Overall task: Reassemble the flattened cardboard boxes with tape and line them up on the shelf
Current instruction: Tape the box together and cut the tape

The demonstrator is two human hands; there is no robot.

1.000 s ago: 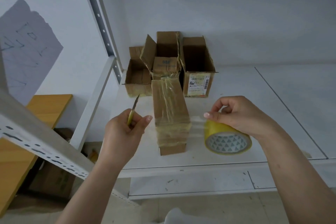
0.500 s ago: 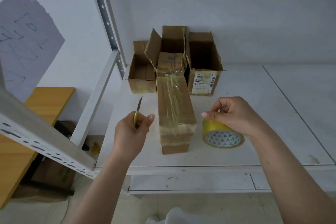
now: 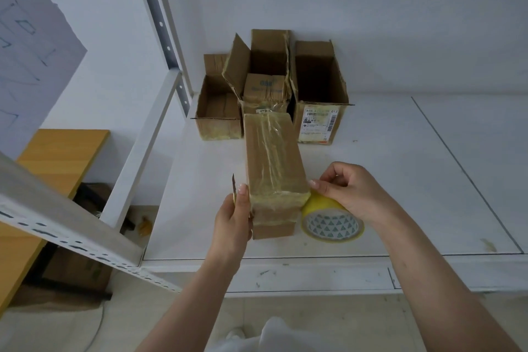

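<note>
- On the white shelf [image 3: 400,180] the taped box [image 3: 273,168] stands between your hands.
- Your left hand [image 3: 233,217] grips a blade [image 3: 233,184], beside the box.
- Your right hand [image 3: 348,191] holds the tape roll [image 3: 331,223], touching the box.

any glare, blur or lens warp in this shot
Head view: soft, even light with faint shadows; a small glare streak on the clear tape over the taped box; wide-angle warp bends the shelf edge and upright post; the hands and tape roll look sharp, while the shipping label print is too small to read.

Tape roll [image 3: 333,220] right of box [image 3: 273,157] on shelf [image 3: 400,180].
</note>
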